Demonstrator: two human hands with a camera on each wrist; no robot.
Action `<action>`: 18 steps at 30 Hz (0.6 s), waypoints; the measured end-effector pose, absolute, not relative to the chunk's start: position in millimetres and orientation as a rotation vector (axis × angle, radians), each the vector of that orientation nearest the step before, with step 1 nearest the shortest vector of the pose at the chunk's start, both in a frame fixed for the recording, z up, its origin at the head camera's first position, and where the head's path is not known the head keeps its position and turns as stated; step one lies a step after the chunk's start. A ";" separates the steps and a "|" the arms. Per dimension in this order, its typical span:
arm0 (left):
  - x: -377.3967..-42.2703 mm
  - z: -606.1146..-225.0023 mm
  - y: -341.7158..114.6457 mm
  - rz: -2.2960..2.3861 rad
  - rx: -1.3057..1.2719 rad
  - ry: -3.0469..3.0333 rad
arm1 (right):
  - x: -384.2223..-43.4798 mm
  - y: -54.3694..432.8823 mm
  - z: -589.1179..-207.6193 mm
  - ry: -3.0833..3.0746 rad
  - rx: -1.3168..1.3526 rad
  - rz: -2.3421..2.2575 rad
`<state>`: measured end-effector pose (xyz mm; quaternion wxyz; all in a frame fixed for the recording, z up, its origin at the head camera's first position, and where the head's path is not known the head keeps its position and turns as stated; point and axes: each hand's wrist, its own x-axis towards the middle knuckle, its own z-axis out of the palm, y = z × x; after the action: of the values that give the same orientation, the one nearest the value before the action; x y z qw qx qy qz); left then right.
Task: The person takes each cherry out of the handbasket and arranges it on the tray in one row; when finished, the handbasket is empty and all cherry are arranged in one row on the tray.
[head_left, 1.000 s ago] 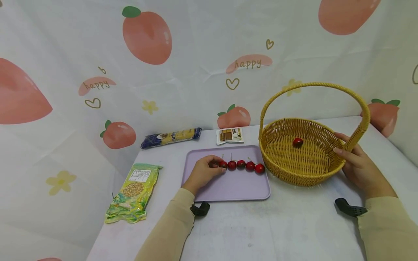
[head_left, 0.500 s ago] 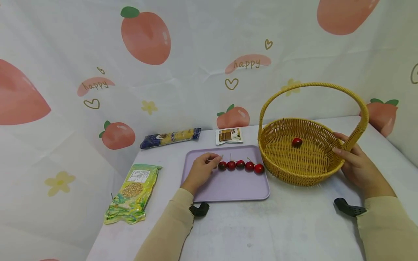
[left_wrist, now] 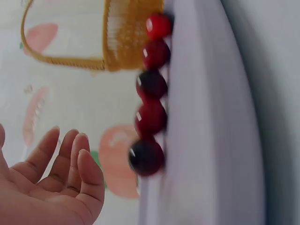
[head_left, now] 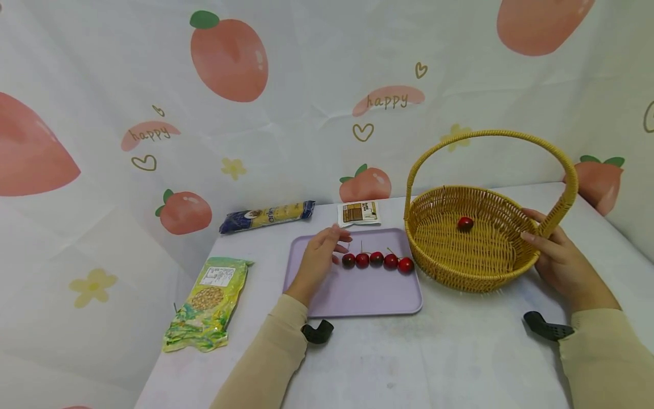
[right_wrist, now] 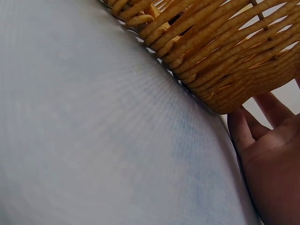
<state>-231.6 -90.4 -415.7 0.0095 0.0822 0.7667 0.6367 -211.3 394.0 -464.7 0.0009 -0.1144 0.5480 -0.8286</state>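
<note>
Several dark red cherries [head_left: 376, 259] lie in a row, side by side, on the lilac tray [head_left: 365, 298]. Just left of the row, my left hand [head_left: 315, 261] hovers over the tray with loosely bent fingers and nothing in them. The left wrist view shows its empty palm [left_wrist: 56, 192] apart from the nearest cherry [left_wrist: 146, 157]. My right hand [head_left: 567, 264] grips the right rim of the yellow wicker basket [head_left: 460, 278], its thumb over the edge by the handle's foot. One cherry [head_left: 465, 224] sits inside the basket. In the right wrist view, fingers [right_wrist: 240, 129] touch the basket's outer wall.
Behind the tray lie a small white-and-brown packet [head_left: 359, 213] and a long blue-and-yellow packet [head_left: 268, 216]. A green-and-yellow bag [head_left: 208, 304] lies left of the tray. A printed cloth [head_left: 301, 142] hangs behind the white table [head_left: 368, 363].
My left hand has let go of the leftmost cherry, drawn back from it and risen slightly with its fingers loosened. The cherries, the basket and my right hand stay where they were.
</note>
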 end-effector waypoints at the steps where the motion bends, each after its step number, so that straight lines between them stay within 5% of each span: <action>1: -230.0 -412.9 -87.3 2.002 0.284 2.364 | -211.4 394.1 -464.8 1.721 -0.360 -2.603; 18: -227.2 -381.0 -9.8 1.955 0.664 2.118 | -211.9 393.3 -466.8 1.709 -0.385 -2.623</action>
<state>-227.2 -9.8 -381.0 0.0918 0.2235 0.7130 0.6582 -211.9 393.3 -466.8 -0.0063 -0.1219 0.5417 -0.8316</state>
